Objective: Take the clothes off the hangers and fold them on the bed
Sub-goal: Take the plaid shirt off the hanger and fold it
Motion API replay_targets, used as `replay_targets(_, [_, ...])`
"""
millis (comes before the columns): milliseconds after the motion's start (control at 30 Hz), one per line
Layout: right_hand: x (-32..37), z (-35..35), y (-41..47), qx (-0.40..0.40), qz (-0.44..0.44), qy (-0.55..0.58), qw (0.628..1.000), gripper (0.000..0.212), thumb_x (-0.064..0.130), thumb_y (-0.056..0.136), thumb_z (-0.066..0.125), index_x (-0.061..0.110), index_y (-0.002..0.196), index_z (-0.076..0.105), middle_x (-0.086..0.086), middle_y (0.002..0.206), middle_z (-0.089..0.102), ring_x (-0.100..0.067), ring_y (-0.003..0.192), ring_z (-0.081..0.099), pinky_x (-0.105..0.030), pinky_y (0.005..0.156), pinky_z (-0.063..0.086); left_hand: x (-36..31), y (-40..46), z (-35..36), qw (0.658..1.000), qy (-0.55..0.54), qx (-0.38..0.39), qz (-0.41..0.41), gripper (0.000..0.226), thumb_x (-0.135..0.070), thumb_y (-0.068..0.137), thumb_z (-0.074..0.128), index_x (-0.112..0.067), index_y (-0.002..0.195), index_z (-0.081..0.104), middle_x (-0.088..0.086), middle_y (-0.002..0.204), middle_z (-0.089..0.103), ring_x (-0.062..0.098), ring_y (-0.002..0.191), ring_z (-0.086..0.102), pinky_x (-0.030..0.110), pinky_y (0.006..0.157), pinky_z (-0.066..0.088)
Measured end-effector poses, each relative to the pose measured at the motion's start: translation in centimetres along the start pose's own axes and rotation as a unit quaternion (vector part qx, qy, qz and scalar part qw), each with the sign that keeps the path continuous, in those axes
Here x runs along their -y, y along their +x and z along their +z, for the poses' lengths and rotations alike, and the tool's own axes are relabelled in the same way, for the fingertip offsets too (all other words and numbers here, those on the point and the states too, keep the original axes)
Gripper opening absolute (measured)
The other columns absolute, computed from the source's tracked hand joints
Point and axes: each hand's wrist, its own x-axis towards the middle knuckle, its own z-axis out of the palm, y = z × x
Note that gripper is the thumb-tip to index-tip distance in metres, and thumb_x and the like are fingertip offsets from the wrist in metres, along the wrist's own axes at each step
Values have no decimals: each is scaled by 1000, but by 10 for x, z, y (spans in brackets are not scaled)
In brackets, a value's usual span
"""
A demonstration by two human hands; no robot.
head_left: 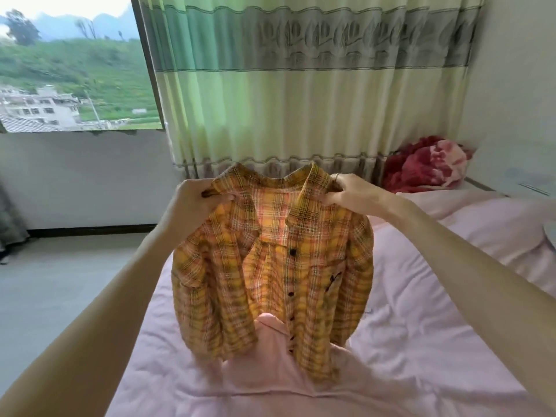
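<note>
Holding up a shirt (270, 260) at the centre of the frame, both hands are pinching it at the shoulders, one on each side of the collar. The left hand (195, 203) is gripping the left shoulder seam, its fingers curling round a bunched fold of cloth with the thumb pressing on the front. The right hand (352, 192) is pinching the right shoulder just beside the collar point, its fingertips closing on the fabric; a ring is showing on one finger. Both bare forearms are reaching in from the lower corners of the frame.

The shirt is yellow and orange plaid with dark buttons running down the front. It is hanging open at the neck, its sleeves drooping at both sides, and its hem is touching the bed (421, 296) at lower centre. Whether a hanger is inside the shirt, I cannot tell. The bed is wearing a pale pink cover, which is lying rumpled and filling the lower right of the frame.

A red and pink blanket (427, 164) is sitting bunched at right of centre, at the far end of the bed. A green and cream curtain (285, 85) is hanging across the upper middle. A window (75, 70) at upper left is showing green hills and pale buildings.
</note>
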Motion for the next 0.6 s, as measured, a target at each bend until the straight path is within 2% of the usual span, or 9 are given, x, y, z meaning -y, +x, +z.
replay_targets(67, [9,-3,-28,-64,-36,-11,997,24,29,93,56,6,100,62,-3,81,65,-8,67,60,-27,70,51,-21,-22,-2,999,-17,-47,0,16,-15,82,70,-26,71,66,-2,60,64,12,56,51,23,55,38])
replay_targets(100, [16,-4,-42,-97,-52,-8,994,22,27,95,54,6,94,63,-1,69,59,-2,53,53,-19,56,44,-33,-31,-3,997,-4,-73,-1,12,-19,82,70,-23,71,67,8,63,62,17,57,47,27,55,36])
replay_targets(167, [33,-6,-59,-153,-72,18,985,19,24,97,52,9,93,63,4,59,51,0,39,45,-12,44,33,-48,-39,-8,988,64,-138,5,21,-32,84,68,-14,71,66,6,57,55,18,50,41,26,49,33])
replay_targets(200, [43,-11,-71,-183,-83,21,979,21,24,97,51,8,99,63,2,61,53,0,43,47,-15,47,36,-61,-44,-12,981,96,-168,6,29,-38,84,66,-13,70,63,2,55,52,17,48,40,26,47,31])
replay_targets(267, [61,-21,-87,-237,-92,31,967,23,23,96,51,4,104,62,-5,74,60,-13,61,55,-25,57,44,-86,-51,-21,966,139,-218,18,40,-47,85,61,-13,65,56,0,52,47,18,49,39,29,48,27])
replay_targets(333, [76,-31,-100,-282,-91,58,953,16,17,95,49,4,96,59,-7,80,60,-19,69,55,-28,58,43,-108,-55,-29,950,176,-255,38,48,-52,85,58,-16,56,48,-2,52,42,16,49,38,30,48,24])
replay_targets(367, [82,-36,-106,-303,-95,76,945,13,13,94,47,7,88,57,-5,77,58,-17,66,53,-27,55,40,-119,-57,-32,943,192,-265,52,52,-53,85,57,-17,51,41,-2,52,39,15,48,36,30,48,23])
replay_targets(467, [93,-43,-116,-357,-104,94,924,17,9,92,40,14,80,50,5,67,47,-9,57,42,-19,48,32,-143,-57,-38,938,205,-274,55,61,-59,83,55,-15,47,33,0,48,36,22,51,40,31,52,23])
replay_targets(600, [82,-35,-112,-416,-101,-41,903,13,16,95,37,14,90,49,6,73,48,-15,68,47,-29,60,33,-138,-51,-33,955,183,-231,13,67,-71,76,51,-12,47,37,6,46,44,26,53,49,31,55,32])
